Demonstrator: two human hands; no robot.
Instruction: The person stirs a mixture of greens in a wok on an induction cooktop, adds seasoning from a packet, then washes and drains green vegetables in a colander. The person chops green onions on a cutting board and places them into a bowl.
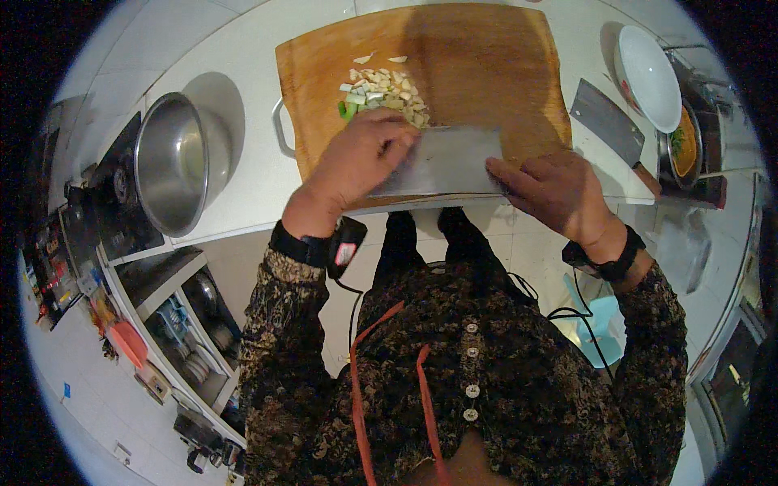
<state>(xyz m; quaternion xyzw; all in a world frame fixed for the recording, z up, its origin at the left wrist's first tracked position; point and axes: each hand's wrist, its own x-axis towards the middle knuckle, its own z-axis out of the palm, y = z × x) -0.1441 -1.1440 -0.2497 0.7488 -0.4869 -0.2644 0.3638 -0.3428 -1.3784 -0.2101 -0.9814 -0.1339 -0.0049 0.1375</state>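
Observation:
A broad metal cleaver blade lies low over the near edge of the wooden cutting board. At the blade's right end, my right hand grips the cleaver, its handle hidden under the fingers. My left hand has curled fingers at the blade's left end, by the chopped pieces; whether it holds the blade or a piece cannot be told. Chopped pale garlic-like pieces and cut green onion pieces are heaped just beyond my left hand. Two thin slivers lie farther up the board.
A stainless steel bowl stands on the left of the counter. To the right, a second cleaver lies beside the board, near a white bowl. Beyond that, a pan holds orange and green food. A board handle sticks out at left.

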